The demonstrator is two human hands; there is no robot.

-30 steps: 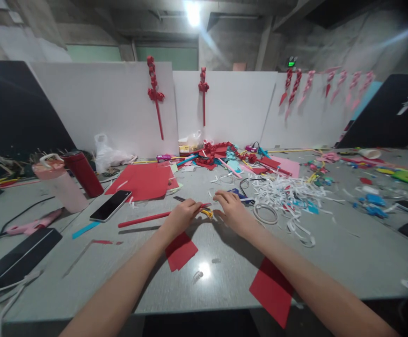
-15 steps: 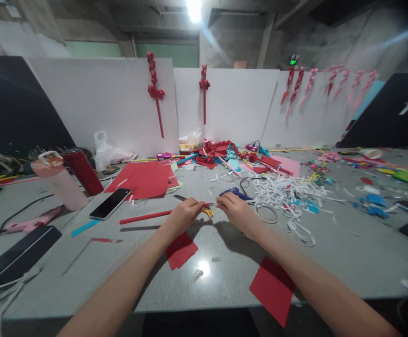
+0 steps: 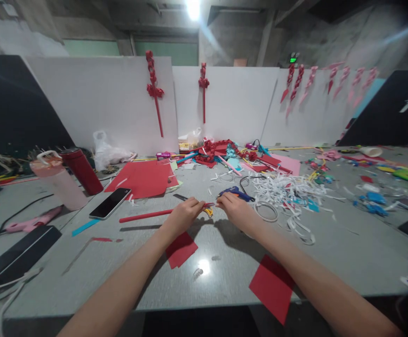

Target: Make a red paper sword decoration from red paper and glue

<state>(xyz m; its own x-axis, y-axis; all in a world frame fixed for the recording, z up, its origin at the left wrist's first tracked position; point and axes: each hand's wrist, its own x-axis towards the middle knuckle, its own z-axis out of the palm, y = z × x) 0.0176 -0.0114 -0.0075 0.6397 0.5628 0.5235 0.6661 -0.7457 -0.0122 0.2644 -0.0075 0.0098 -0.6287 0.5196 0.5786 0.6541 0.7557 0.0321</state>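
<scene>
My left hand (image 3: 187, 213) is closed round a thin red stick (image 3: 146, 216), which points out to the left above the table. A small reddish tip shows past its fingers, close to a yellow-handled tool (image 3: 208, 212). Across a narrow gap, my right hand (image 3: 232, 209) is pinched, and what it holds, if anything, is too small to name. Behind its fingers lies a dark blue tool (image 3: 241, 194). Red paper squares (image 3: 182, 250) lie under my left forearm, and another red square (image 3: 273, 289) lies by my right forearm at the table's front edge.
On the left are a phone (image 3: 111, 203), a pink bottle (image 3: 61, 185), a red flask (image 3: 83, 172), a pink glue gun (image 3: 35, 220) and red sheets (image 3: 141, 179). White paper shreds (image 3: 284, 189) and a tape ring (image 3: 266, 211) lie right. Red decorations (image 3: 204, 93) hang on the back board.
Both hands stay almost in the same place. The view has shifted very slightly, and a little more of the dark blue tool shows behind my right hand.
</scene>
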